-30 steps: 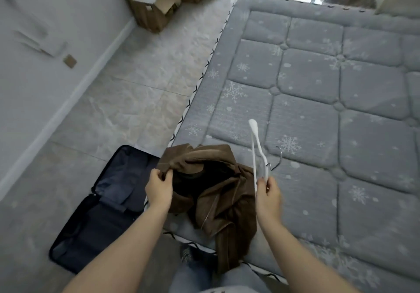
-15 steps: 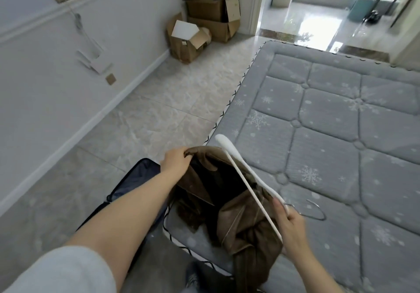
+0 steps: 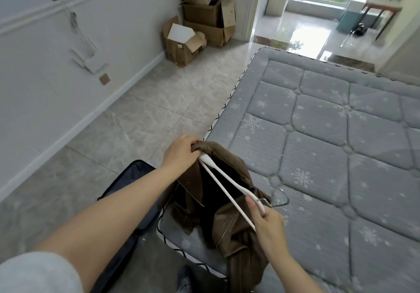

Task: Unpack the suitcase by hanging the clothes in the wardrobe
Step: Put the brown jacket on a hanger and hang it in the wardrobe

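A brown jacket [image 3: 236, 235] lies crumpled on the near corner of the grey mattress [image 3: 329, 147], part of it hanging over the edge. My left hand [image 3: 180, 152] grips the jacket's shoulder and holds it up. My right hand [image 3: 267, 221] holds a white hanger [image 3: 221, 184] near its metal hook. The hanger's far tip sits at the jacket's shoulder, right beside my left fingers. The dark open suitcase [image 3: 127, 190] lies on the floor under my left forearm, mostly hidden. No wardrobe is in view.
Grey tiled floor [image 3: 145, 119] runs along the left wall. Several open cardboard boxes [image 3: 197, 31] are stacked in the far corner. A doorway [image 3: 302, 24] beyond the mattress opens to a bright room. My foot shows at the bottom edge.
My left hand has lifted the jacket's shoulder higher. The hanger has swung from upright to slanting, and its tip has reached the shoulder at my left hand. The view has tilted up.
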{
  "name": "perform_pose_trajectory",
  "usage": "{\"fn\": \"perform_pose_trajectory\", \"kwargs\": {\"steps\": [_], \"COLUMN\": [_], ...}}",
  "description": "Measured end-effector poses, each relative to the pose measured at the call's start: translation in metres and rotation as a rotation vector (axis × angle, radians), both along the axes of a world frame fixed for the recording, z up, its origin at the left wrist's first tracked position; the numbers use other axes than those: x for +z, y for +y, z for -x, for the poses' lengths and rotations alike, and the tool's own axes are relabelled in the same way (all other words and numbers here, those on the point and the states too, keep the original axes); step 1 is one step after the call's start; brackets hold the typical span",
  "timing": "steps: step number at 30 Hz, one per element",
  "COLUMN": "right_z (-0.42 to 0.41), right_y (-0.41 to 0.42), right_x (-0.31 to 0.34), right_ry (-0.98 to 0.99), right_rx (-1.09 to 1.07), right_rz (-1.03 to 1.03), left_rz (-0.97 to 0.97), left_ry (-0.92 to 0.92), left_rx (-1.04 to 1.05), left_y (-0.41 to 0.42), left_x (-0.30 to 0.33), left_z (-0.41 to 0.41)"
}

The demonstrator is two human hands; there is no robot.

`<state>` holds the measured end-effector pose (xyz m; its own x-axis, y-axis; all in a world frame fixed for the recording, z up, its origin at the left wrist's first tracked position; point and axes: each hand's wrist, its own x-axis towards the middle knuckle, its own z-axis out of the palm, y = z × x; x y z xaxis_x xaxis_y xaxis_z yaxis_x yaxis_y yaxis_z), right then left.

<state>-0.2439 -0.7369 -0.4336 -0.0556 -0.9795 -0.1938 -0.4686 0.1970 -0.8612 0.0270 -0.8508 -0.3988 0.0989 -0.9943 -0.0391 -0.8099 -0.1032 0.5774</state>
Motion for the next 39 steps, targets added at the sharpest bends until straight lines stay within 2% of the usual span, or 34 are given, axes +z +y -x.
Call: {"fn": "perform_pose_trajectory", "kwargs": {"steps": [4, 7, 13, 14, 17, 18, 23, 27, 30, 33, 34, 37, 39], "right_z": [-0.031, -0.055, -0.045, -0.04, -0.034, -0.032, -0.02, 0.016, 0.058, 0.076, 0.072, 0.047, 0.033], "right_y": [-0.008, -0.014, -0.025, -0.027, -0.03, -0.029, -0.023, -0.06, -0.074, -0.068, -0.064, -0.052, -0.052], "right_x": [0.011, 0.009, 0.013, 0.014, 0.018, 0.021, 0.021, -0.006, -0.031, -0.048, -0.052, -0.067, -0.075], "right_ry": [-0.018, -0.128, -0.317, -0.343, -0.38, -0.387, -0.343, -0.012, 0.213, 0.064, -0.027, -0.295, -0.201], "right_rx": [0.073, 0.046, 0.055, 0.05, 0.079, 0.115, 0.329, 0.296, 0.151, -0.206, -0.252, -0.163, -0.062], "right_rz": [-0.042, -0.102, -0.087, -0.089, -0.123, -0.125, -0.111, -0.078, -0.125, -0.289, -0.337, -0.427, -0.446], "left_rz": [0.079, 0.063, -0.034, -0.003, 0.268, 0.291, 0.27, 0.174, 0.225, 0.316, 0.347, 0.421, 0.445], "left_ry": [0.053, 0.094, 0.212, 0.135, -0.42, -0.546, -0.745, -0.62, -0.53, -0.514, -0.513, -0.518, -0.536], "left_rx": [-0.13, -0.27, -0.264, -0.286, -0.447, -0.495, -0.648, -0.638, -0.54, -0.511, -0.512, -0.519, -0.521], "left_y": [0.013, 0.031, 0.051, 0.052, 0.05, 0.048, 0.025, 0.027, 0.028, 0.028, 0.03, 0.035, 0.038], "left_x": [0.026, 0.036, 0.052, 0.05, 0.044, 0.044, 0.041, 0.032, 0.032, 0.044, 0.048, 0.067, 0.078], "left_z": [0.016, 0.038, 0.026, 0.016, -0.008, -0.011, -0.003, -0.008, -0.017, -0.02, -0.021, -0.018, -0.014]}}
